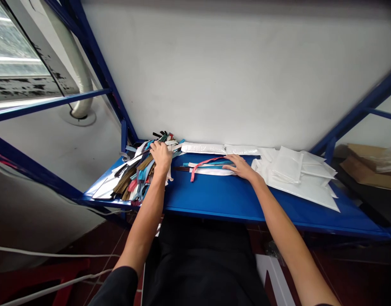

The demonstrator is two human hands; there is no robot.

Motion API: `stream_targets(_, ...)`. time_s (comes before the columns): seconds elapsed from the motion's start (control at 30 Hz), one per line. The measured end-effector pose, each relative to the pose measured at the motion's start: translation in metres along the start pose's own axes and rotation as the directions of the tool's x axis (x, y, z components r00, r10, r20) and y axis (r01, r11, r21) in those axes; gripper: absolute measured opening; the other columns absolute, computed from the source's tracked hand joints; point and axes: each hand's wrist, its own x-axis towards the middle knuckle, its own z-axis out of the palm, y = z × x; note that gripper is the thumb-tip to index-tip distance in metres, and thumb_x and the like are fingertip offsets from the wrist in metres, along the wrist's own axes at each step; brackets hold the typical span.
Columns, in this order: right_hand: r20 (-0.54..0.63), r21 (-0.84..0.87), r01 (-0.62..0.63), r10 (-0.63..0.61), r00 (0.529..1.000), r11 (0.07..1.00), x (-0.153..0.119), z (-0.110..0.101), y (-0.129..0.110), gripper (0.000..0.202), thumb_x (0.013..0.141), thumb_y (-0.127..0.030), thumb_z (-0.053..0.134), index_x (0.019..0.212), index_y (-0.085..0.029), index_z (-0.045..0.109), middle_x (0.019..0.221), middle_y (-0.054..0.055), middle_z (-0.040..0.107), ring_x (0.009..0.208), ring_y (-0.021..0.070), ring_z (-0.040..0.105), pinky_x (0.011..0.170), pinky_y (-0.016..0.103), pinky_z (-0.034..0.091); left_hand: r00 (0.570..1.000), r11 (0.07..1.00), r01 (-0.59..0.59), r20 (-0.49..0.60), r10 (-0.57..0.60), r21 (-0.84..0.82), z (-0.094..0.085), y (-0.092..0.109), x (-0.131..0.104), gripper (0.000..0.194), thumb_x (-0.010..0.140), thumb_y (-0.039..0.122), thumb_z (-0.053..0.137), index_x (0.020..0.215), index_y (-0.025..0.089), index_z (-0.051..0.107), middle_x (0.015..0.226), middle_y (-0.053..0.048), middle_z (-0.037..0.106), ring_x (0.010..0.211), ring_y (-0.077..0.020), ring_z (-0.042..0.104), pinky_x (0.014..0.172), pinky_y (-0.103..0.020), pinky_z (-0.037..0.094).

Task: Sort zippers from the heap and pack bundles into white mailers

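Note:
A thick heap of multicoloured fabric strips (139, 170), which look like zippers, lies at the left end of the blue table (208, 197). My left hand (161, 156) is on top of this heap, its fingers bent down among the strips; what lies under the fingertips is hidden. Farther right, a small row of blue, white and dark strips (208, 166) lies flat across the table. One red strip (198, 168) curves over that row. Over the row's right end rests my right hand (241, 167), fingers stretched to the left and apart.
Two white plastic-wrapped packs (203, 148) lie along the wall (227, 76). Flat white bags (297, 170) are stacked loosely on the right. Blue frame bars (106, 76) rise at both sides. A cardboard box (370, 165) stands beyond the right end.

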Motion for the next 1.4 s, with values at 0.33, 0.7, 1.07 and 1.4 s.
stream_targets(0.33,-0.249,0.011,0.22,-0.21,0.945,0.976,0.004,0.013,-0.03,0.046,0.107,-0.058,0.055,0.133,-0.025,0.074,0.139,0.016,0.068,0.135,0.0369,0.06,0.119,0.06,0.045,0.999,0.985,-0.035,0.034,0.041,-0.172,-0.02,0.016,-0.009,0.018,0.098,0.024,0.055,0.098,0.017,0.072,0.125,-0.022,0.071,0.128,-0.0433,0.057,0.104,-0.057,0.046)
stream_targets(0.7,0.319,0.894,-0.295,-0.016,0.948,0.337,-0.094,0.097,-0.165,0.083,0.084,-0.046,0.089,0.155,-0.025,0.051,0.139,0.016,0.069,0.074,0.0144,0.069,0.043,0.02,0.046,0.915,0.033,0.326,0.324,0.24,-0.945,-0.05,0.084,-0.123,0.043,0.086,0.052,0.082,0.098,0.023,0.053,0.085,0.0,0.073,0.043,-0.0082,0.051,0.039,-0.022,0.037)
stream_targets(1.07,0.136,0.959,-0.16,0.115,0.984,0.234,-0.112,0.093,-0.14,0.059,0.09,-0.05,0.084,0.137,-0.023,0.06,0.103,0.007,0.075,0.059,0.0121,0.064,0.037,0.019,0.043,0.946,0.071,0.277,0.285,0.156,-0.958,-0.012,0.045,-0.17,0.043,0.084,0.051,0.085,0.094,0.021,0.056,0.093,-0.003,0.073,0.063,-0.012,0.065,0.051,-0.023,0.051)
stream_targets(1.4,-0.031,0.981,0.003,0.143,0.989,0.194,-0.111,0.086,-0.125,0.043,0.099,-0.045,0.07,0.139,-0.03,0.065,0.138,0.011,0.074,0.115,0.0295,0.076,0.09,0.044,0.063,0.892,0.547,-0.382,-0.142,0.43,-0.745,-0.026,0.047,-0.19,0.024,0.107,0.043,0.058,0.119,0.022,0.065,0.128,-0.015,0.066,0.121,-0.0267,0.064,0.101,-0.042,0.053)
